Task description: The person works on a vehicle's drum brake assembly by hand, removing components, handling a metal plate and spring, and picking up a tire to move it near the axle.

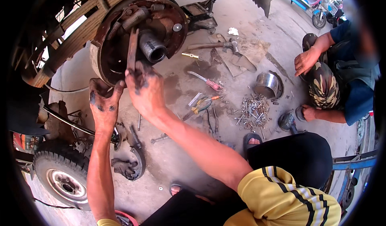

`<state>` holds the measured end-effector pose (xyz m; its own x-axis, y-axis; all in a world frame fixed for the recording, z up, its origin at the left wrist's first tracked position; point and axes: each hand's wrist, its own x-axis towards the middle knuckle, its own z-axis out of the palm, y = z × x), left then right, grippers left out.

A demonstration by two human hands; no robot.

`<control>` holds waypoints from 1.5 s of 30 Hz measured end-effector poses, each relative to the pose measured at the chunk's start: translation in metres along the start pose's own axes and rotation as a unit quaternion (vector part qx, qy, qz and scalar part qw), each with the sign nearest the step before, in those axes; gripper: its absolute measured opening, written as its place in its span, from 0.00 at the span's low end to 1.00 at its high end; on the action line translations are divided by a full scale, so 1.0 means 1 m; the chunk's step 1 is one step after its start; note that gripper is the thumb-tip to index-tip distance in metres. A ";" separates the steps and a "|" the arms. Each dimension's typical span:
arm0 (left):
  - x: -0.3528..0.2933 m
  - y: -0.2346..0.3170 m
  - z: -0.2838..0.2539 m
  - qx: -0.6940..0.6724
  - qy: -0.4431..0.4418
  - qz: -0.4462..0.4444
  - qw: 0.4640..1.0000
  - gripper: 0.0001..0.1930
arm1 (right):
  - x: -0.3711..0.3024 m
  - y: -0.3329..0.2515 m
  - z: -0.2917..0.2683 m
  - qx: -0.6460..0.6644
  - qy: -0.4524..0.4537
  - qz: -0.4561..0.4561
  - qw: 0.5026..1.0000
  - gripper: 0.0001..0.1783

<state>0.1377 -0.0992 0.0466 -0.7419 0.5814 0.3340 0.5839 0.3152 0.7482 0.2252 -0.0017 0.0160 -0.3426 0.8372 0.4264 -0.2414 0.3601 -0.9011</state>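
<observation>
A drum brake assembly (175, 15) with a round rusty backing plate, coil springs and a brake shoe is mounted under the vehicle at upper left. From its middle a greasy hollow axle tube (152, 47) sticks out. My right hand (145, 90), blackened with grease, is closed round the lower end of a flat rusty bar (132, 49). The bar's upper end reaches among the brake parts, left of the tube. My left hand (104, 105) is at the plate's lower rim, fingers curled and thumb raised; what they grip is hidden.
Hammer (209, 45), pliers (200, 105), screwdriver (134, 135) and a pile of bolts (253, 112) lie on the concrete. A metal ring (267, 85) is beyond the bolts. A curved brake shoe (138, 163) and a wheel (66, 182) are at lower left. Another person (341, 73) crouches at right.
</observation>
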 end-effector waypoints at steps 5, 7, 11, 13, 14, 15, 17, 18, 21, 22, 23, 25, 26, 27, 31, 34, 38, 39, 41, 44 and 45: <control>-0.007 -0.008 0.013 -0.034 0.018 0.000 0.999 0.26 | -0.065 0.026 -0.038 -0.002 -0.084 0.094 0.992 0.08; -0.011 -0.008 0.019 -0.070 0.029 0.003 0.997 0.28 | -0.083 0.034 -0.056 0.011 -0.134 0.177 0.975 0.11; -0.016 0.006 0.025 -0.111 0.026 -0.018 0.993 0.29 | -0.090 0.042 -0.082 0.092 -0.152 0.262 0.949 0.14; -0.018 0.003 0.026 -0.109 0.026 -0.022 0.993 0.29 | -0.087 0.050 -0.089 0.133 -0.152 0.256 0.945 0.15; -0.017 0.000 0.026 -0.107 0.025 -0.023 0.994 0.29 | -0.082 0.048 -0.089 0.141 -0.149 0.257 0.944 0.16; -0.014 -0.002 0.027 -0.113 0.020 -0.022 0.993 0.32 | -0.077 0.044 -0.090 0.150 -0.146 0.258 0.943 0.16; -0.009 -0.003 0.032 -0.130 0.009 -0.016 0.991 0.38 | -0.071 0.042 -0.090 0.167 -0.127 0.237 0.949 0.18; -0.008 -0.002 0.035 -0.087 0.017 -0.001 0.996 0.41 | -0.069 0.043 -0.088 0.175 -0.111 0.216 0.954 0.18; -0.008 0.001 0.038 -0.003 0.022 0.013 1.000 0.48 | -0.061 0.034 -0.084 0.213 -0.085 0.189 0.955 0.21; -0.008 0.005 0.038 -0.005 0.007 -0.002 1.000 0.49 | -0.057 0.030 -0.083 0.228 -0.080 0.186 0.952 0.22; -0.009 0.008 0.037 -0.004 -0.006 -0.017 1.000 0.51 | -0.053 0.027 -0.085 0.243 -0.095 0.196 0.945 0.21; -0.009 0.011 0.038 -0.043 -0.011 -0.010 0.999 0.46 | -0.046 0.023 -0.089 0.274 -0.124 0.217 0.929 0.20; -0.010 0.013 0.039 -0.051 -0.013 -0.008 0.999 0.45 | -0.042 0.019 -0.089 0.278 -0.123 0.206 0.930 0.20; -0.010 0.014 0.040 -0.058 -0.014 -0.006 0.998 0.44 | -0.039 0.015 -0.089 0.282 -0.121 0.195 0.932 0.19; -0.011 0.020 0.042 -0.057 -0.028 -0.007 0.998 0.41 | -0.031 0.010 -0.088 0.264 -0.101 0.209 0.936 0.18; -0.012 0.016 0.040 -0.044 -0.039 -0.022 0.998 0.40 | -0.021 -0.003 -0.087 0.211 -0.075 0.193 0.955 0.16; -0.012 0.021 0.038 -0.018 -0.054 -0.039 0.998 0.41 | -0.002 -0.022 -0.085 0.215 -0.056 0.184 0.957 0.15; -0.011 0.019 0.038 -0.015 -0.061 -0.049 0.997 0.41 | 0.002 -0.025 -0.085 0.223 -0.064 0.174 0.957 0.14; -0.011 0.011 0.040 -0.024 -0.055 -0.034 0.998 0.41 | 0.012 -0.034 -0.086 0.240 -0.080 0.154 0.955 0.14; -0.011 0.006 0.039 -0.014 -0.043 -0.008 0.999 0.42 | 0.024 -0.042 -0.079 0.257 -0.086 0.166 0.948 0.14; -0.011 0.005 0.038 -0.003 -0.037 -0.007 0.999 0.43 | 0.028 -0.043 -0.077 0.248 -0.092 0.163 0.950 0.14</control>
<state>0.1611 -0.0751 0.0245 -0.7236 0.6308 0.2800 0.5708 0.3190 0.7566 0.2964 0.0377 0.0606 -0.6153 0.7678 0.1787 -0.4783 -0.1834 -0.8588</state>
